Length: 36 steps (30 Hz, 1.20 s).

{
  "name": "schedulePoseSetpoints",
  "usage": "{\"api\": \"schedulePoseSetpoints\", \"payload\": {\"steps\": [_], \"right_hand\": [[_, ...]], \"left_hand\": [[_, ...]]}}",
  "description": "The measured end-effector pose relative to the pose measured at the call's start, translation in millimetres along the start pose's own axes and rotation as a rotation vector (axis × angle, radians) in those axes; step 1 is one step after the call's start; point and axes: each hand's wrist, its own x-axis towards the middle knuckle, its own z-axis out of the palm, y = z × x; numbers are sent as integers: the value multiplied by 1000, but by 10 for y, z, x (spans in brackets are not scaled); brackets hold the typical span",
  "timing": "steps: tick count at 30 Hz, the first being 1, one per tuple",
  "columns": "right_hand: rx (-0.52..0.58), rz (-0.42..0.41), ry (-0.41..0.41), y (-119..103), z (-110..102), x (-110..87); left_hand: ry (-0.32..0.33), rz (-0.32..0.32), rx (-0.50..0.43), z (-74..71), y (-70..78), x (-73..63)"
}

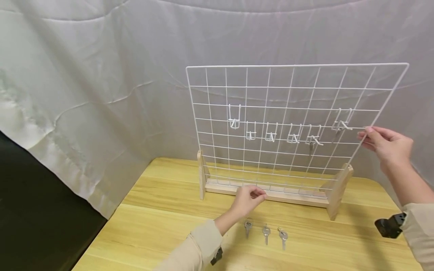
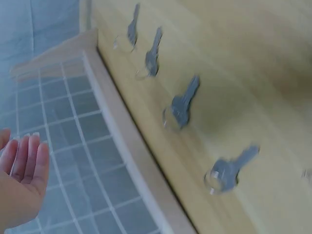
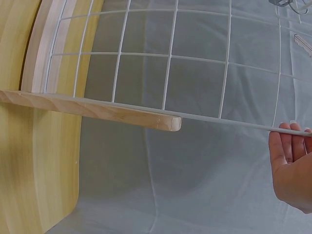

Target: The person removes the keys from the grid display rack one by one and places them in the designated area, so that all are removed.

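A white wire grid panel stands in a wooden base, with several white hooks hung across it. My right hand grips the panel's right edge wire, thumb in front and fingers behind; in the right wrist view the fingers bend round that wire. Low in front of the base hovers my left hand, its fingers loosely bent and nothing between them. Several silver keys with small rings lie on the table below it, among them a key and another key. One key hangs from a hook towards the right.
The wooden base has a left foot, a right foot and a long bar between them. Grey cloth hangs behind and to the left of the wooden table. A black wrist camera sits under the right sleeve.
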Motion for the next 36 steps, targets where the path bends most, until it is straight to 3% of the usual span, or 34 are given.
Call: {"api": "schedulePoseSetpoints", "payload": {"steps": [7, 23, 32, 36], "right_hand": [[-11, -3, 5, -5, 6, -3], [2, 8, -17, -8, -5, 7], [-46, 12, -10, 2, -44, 22], [-53, 19, -12, -1, -27, 22]], "left_hand": [[92, 15, -46, -337, 109, 84], [294, 133, 31, -1143, 285, 252], [411, 121, -17, -1479, 313, 323], [478, 105, 7, -1631, 288, 364]]}}
